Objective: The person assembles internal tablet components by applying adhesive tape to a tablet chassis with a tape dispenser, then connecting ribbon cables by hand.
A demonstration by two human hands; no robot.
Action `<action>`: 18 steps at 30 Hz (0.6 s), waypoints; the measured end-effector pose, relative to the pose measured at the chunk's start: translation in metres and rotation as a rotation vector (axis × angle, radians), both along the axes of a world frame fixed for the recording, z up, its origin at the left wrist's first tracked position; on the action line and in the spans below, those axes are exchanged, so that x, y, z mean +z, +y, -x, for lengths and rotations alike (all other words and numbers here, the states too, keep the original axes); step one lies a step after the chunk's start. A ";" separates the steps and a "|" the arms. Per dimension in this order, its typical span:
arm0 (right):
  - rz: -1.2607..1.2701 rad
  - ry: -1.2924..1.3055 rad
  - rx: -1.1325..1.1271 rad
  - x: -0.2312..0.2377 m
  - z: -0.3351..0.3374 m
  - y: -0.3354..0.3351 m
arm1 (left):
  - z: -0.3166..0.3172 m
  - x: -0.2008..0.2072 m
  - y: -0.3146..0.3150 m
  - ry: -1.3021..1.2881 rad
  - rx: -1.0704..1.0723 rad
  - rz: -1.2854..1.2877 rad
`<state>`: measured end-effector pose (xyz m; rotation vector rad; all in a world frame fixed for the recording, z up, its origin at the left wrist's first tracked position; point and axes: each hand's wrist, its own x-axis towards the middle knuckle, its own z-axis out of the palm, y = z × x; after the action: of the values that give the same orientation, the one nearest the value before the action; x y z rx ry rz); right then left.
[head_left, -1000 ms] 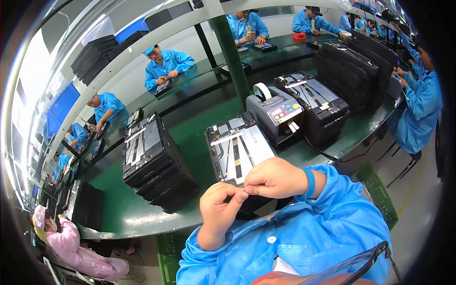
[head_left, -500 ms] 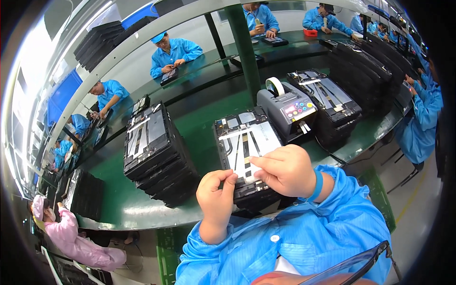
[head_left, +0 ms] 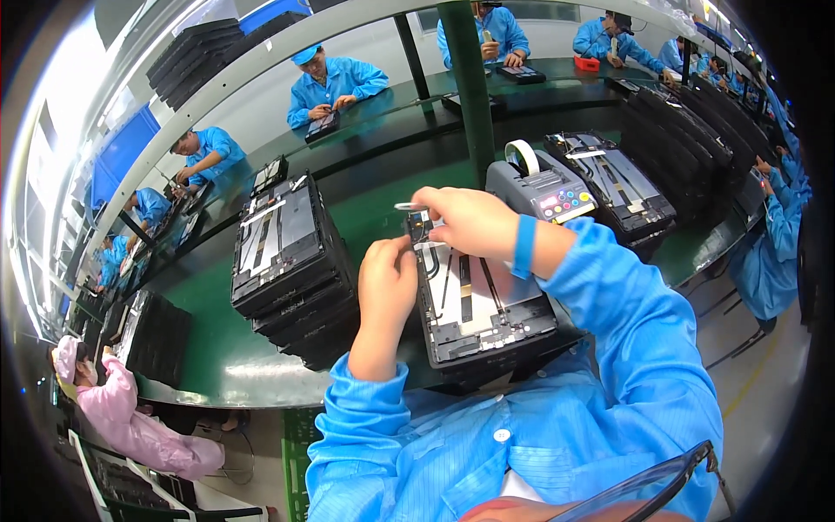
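Observation:
An opened tablet-like device, with a black frame, silver battery panels and dark strips, tops a stack in front of me. Over its far left part reaches my right hand, thumb and forefinger closed on a short whitish strip that juts out to the left. My left hand is at the device's left edge near the far corner. Its fingers are bent together, and whatever is between their tips is hidden. A blue band circles my right wrist.
A grey tape dispenser with a tape roll stands beyond my right forearm. Stacked devices stand left and right on the green table. A green post rises behind; co-workers sit across the table.
Both hands have moved from the device's near edge to its far left part. My right hand now shows a whitish strip sticking out. The view has shifted slightly.

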<state>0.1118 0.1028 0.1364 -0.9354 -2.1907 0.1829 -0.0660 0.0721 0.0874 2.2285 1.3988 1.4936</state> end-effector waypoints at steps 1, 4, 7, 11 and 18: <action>0.001 0.001 0.001 0.000 0.004 0.006 | -0.001 -0.002 0.006 0.024 0.021 0.020; 0.207 -0.172 -0.003 0.004 0.011 0.019 | -0.002 -0.012 0.020 0.027 0.020 0.071; 0.299 -0.272 -0.005 0.003 0.015 0.033 | 0.000 -0.018 0.021 0.032 0.015 0.051; 0.232 -0.315 0.087 0.002 0.021 0.048 | 0.000 -0.015 0.020 0.061 0.014 0.029; 0.349 -0.382 -0.025 0.005 0.021 0.055 | 0.006 -0.023 0.025 0.046 -0.074 0.010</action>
<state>0.0908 0.1580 0.1414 -1.2747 -2.5446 0.4137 -0.0716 0.0974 0.0647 2.2959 1.3173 1.4184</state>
